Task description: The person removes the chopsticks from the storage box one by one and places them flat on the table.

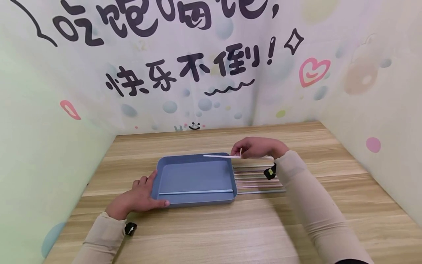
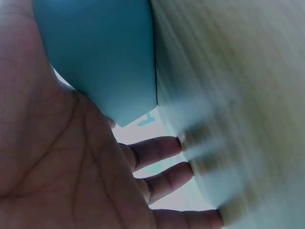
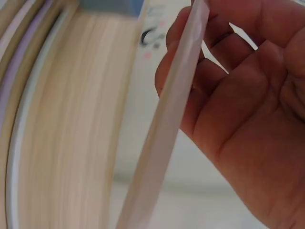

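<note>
A blue rectangular tray lies on the table, with one light blue chopstick along its front side. My left hand rests against the tray's front left corner, thumb at the front rim and fingers spread along the left side. In the left wrist view, the tray's outer wall shows beside the palm, and the fingers look straight. Over the tray's back right corner, my right hand pinches a pale pink chopstick between thumb and fingertips. Its thinner end points left above the tray.
Several coloured chopsticks lie side by side on the wooden table, right of the tray; the right forearm hides part of them. A white printed curtain hangs behind the table, with pale walls on both sides.
</note>
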### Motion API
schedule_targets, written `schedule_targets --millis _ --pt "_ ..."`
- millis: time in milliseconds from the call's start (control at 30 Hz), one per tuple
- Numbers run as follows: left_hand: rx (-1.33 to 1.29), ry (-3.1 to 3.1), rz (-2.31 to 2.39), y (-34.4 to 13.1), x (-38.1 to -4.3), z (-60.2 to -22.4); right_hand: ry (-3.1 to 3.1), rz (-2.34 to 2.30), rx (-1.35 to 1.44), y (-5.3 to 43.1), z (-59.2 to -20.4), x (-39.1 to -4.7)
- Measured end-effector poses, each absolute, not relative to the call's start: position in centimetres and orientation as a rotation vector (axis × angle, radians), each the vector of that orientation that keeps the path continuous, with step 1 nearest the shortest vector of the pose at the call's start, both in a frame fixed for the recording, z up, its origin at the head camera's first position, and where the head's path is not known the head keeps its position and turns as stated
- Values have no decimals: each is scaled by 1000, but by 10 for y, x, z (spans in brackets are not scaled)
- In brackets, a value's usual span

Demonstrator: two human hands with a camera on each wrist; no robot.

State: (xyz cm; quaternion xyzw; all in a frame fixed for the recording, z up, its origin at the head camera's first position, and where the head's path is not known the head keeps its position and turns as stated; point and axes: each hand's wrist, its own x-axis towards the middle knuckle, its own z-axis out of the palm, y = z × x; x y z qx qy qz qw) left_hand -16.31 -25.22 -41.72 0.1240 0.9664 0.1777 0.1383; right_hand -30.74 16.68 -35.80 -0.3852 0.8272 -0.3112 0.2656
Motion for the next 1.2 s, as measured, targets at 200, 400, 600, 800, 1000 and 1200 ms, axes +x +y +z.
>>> schedule_targets --millis 200,400,600,800,1000,1200 --pt "354 2797 507 -252 -163 -417 2234 -809 -934 202 -363 -318" --pt "365 2799 502 -253 -163 -417 2221 -779 -770 229 -373 -328" --pt "371 2801 508 -252 -164 -416 2192 -794 -663 244 -385 -333" --pt "350 2797 507 -253 -164 -420 2172 -796 -654 247 -398 -338" --pt "354 2807 503 -254 -164 -421 2220 -765 -748 251 -404 -340" --pt "356 2804 515 -254 -164 -421 2236 -774 -735 252 -408 -340"
